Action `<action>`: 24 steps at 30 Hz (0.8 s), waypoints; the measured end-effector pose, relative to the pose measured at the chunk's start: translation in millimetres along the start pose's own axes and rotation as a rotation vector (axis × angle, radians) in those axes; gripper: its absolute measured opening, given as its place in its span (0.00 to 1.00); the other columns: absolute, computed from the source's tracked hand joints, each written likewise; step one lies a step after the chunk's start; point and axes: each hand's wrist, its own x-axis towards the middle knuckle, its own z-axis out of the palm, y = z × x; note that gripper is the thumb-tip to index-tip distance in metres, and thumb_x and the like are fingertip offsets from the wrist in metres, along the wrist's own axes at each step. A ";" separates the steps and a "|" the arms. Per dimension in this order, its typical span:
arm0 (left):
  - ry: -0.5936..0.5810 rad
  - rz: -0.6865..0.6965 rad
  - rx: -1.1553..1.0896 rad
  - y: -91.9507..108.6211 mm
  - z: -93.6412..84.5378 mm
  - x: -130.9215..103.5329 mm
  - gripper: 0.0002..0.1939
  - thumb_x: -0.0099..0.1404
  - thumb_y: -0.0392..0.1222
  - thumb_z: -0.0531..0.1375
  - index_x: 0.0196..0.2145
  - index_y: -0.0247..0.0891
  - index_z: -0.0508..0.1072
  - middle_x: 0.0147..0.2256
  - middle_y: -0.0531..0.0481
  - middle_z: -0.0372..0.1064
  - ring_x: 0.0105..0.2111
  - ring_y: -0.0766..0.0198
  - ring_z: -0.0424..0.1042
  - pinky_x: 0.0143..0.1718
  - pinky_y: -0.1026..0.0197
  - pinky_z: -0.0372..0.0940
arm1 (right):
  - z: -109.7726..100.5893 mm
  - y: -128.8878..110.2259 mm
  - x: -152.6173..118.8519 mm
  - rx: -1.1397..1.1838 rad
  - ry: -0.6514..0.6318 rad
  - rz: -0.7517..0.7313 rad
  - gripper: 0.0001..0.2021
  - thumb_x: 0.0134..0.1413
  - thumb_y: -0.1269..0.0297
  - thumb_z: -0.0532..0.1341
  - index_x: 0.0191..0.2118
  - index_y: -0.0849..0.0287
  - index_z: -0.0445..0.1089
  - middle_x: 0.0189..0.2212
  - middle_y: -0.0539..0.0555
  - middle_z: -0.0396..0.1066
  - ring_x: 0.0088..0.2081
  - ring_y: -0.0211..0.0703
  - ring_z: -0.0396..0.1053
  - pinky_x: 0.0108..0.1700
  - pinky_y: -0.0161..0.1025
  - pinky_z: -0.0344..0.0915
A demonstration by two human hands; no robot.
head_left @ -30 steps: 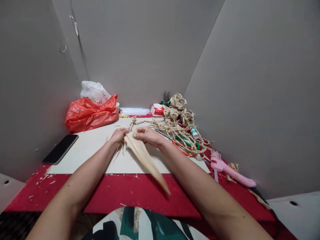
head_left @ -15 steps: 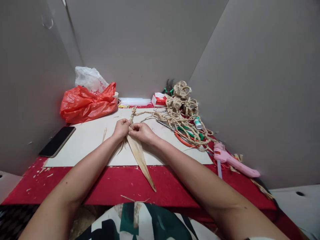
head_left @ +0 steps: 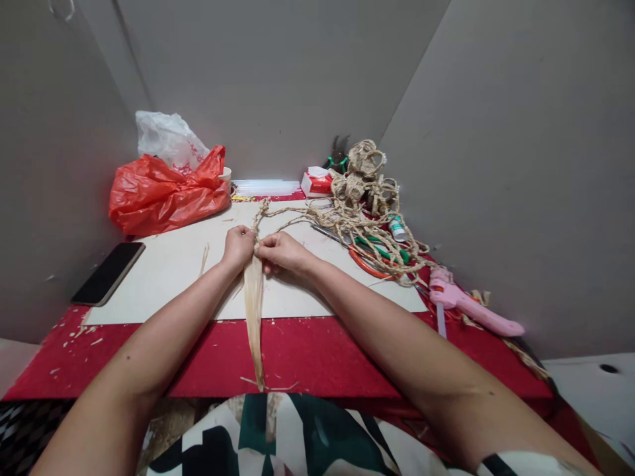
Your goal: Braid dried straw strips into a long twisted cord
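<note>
A long pale dried husk strip [head_left: 254, 311] hangs from between my hands toward the table's front edge, tapering to a point. My left hand [head_left: 239, 247] is closed, pinching the strip's top end where it meets a braided cord [head_left: 260, 213]. Just to the right, my right hand [head_left: 282, 252] pinches the same spot with thumb and forefinger. Beyond my fingers the cord runs on toward a heap of braided rope [head_left: 354, 215] at the right. My fingers partly hide the join between strip and cord.
White board [head_left: 163, 284] covers part of the red cloth [head_left: 208, 363]. At left are a red plastic bag [head_left: 166, 198] and phone [head_left: 109, 273]. Right of my arm lie orange-handled scissors [head_left: 370, 266] and a pink glue gun [head_left: 476, 305]. A tissue pack [head_left: 316, 184] stands behind.
The husk strip's loose end has swung left, from slanting right to hanging nearly straight toward me. Both hands stay at the cord. The view has shifted slightly.
</note>
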 end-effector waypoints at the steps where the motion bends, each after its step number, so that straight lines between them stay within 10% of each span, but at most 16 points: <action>1: -0.001 -0.002 0.004 0.2 0.1 0.1 0.12 0.55 0.34 0.59 0.16 0.35 0.63 0.15 0.56 0.59 0.19 0.71 0.56 0.24 0.67 0.51 | 1.1 0.2 0.2 -0.016 0.000 -0.003 0.10 0.46 0.73 0.54 0.17 0.61 0.60 0.09 0.49 0.62 0.11 0.32 0.58 0.14 0.28 0.52; 15: -0.082 -0.136 -0.213 4.8 3.8 -1.9 0.12 0.55 0.34 0.59 0.18 0.36 0.61 0.14 0.58 0.56 0.14 0.74 0.53 0.18 0.68 0.49 | 2.5 3.9 3.5 -0.288 0.236 -0.111 0.12 0.41 0.74 0.57 0.12 0.61 0.60 0.07 0.46 0.57 0.13 0.30 0.54 0.17 0.30 0.47; 24: -0.128 -0.275 -0.329 6.1 0.8 1.1 0.10 0.56 0.33 0.57 0.20 0.36 0.59 0.13 0.59 0.54 0.10 0.75 0.52 0.13 0.70 0.47 | -20.9 -19.0 0.6 0.151 0.389 -0.050 0.08 0.50 0.73 0.53 0.22 0.61 0.61 0.17 0.48 0.66 0.18 0.31 0.61 0.21 0.28 0.59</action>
